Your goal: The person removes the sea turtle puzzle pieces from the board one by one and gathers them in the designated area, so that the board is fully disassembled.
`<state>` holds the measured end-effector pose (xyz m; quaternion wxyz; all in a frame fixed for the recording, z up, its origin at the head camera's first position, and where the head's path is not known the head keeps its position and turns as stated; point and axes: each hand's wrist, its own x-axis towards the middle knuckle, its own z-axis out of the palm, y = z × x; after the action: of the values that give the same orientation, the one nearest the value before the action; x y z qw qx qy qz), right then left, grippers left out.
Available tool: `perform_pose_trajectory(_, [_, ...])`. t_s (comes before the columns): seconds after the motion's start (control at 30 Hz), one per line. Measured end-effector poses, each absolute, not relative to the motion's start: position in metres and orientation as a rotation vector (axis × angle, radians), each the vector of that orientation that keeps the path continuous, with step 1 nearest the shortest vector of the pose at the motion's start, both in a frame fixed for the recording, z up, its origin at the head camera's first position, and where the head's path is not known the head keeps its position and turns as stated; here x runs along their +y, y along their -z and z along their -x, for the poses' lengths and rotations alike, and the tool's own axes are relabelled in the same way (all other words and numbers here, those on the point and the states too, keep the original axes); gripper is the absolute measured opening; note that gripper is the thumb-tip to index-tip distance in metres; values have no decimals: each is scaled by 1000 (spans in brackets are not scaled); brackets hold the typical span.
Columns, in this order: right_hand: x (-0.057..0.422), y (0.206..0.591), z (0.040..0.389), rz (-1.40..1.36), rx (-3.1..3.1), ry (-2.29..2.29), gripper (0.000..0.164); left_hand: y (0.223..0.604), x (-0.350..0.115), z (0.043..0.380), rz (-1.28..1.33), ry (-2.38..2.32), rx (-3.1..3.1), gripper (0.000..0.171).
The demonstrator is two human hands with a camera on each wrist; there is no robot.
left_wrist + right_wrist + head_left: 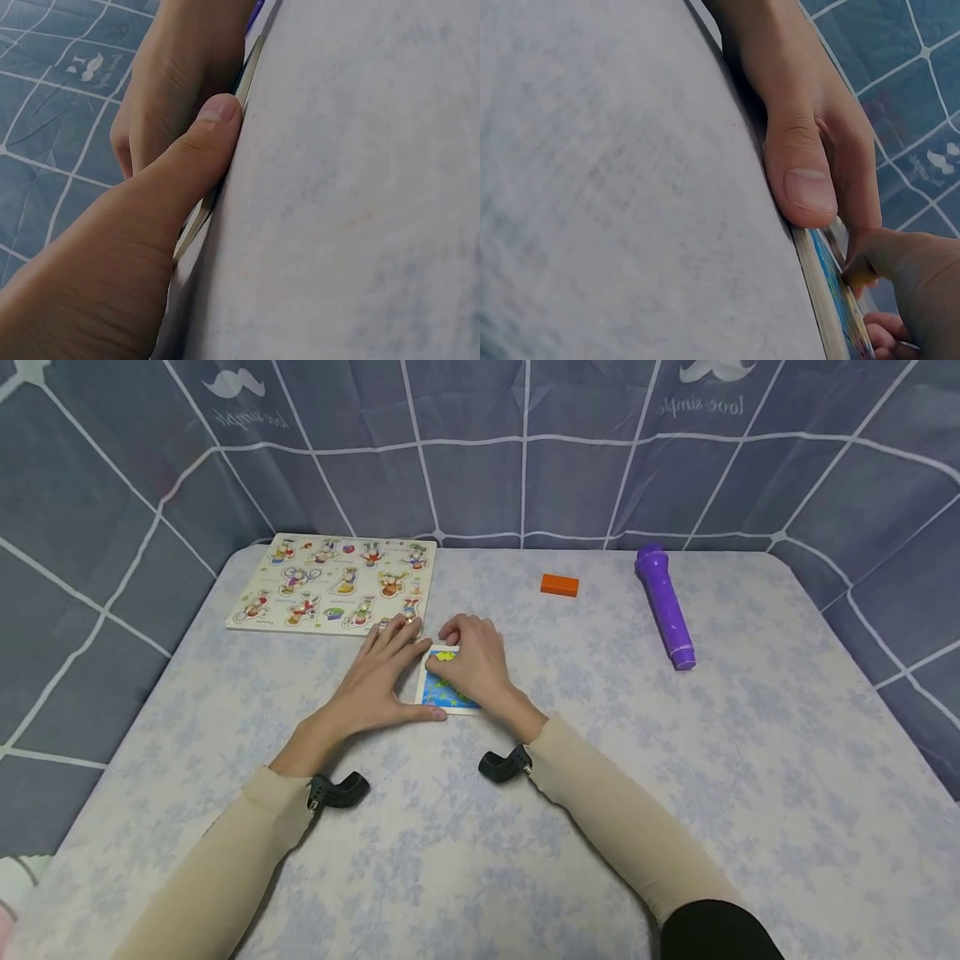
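A small square board (447, 697) with a blue and yellow picture and a pale rim lies flat on the table. My left hand (372, 687) spreads around its left side, thumb stretched along the near edge, index finger by the far left corner. Over the picture's right part bends my right hand (480, 662), its thumb touching the surface and its fingers curled. Whether it pinches a piece there is hidden. In the right wrist view, the board's blue face (831, 262) shows beside the right thumb. The left thumb (217, 124) rests at the board edge in the left wrist view.
A larger cream board with cartoon figures (326, 585) lies at the back left, just beyond the left fingertips. An orange block (559, 585) sits toward the back, and a purple microphone-shaped stick (665, 606) lies at the right. Grey checked cloth (480, 485) stands behind the table.
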<state>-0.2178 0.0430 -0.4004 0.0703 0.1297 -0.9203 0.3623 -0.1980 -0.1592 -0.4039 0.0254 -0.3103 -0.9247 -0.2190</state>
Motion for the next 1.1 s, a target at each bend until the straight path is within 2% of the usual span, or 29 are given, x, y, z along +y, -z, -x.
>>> perform_pose_trajectory(0.43, [36,398,219,-336,-2870,-883,36,402,-157,198,957,683,-2863,112])
perform_pose_trajectory(1.1, [29,398,220,-331,-2801,-975,36,403,-158,197,939,685,-2869,113])
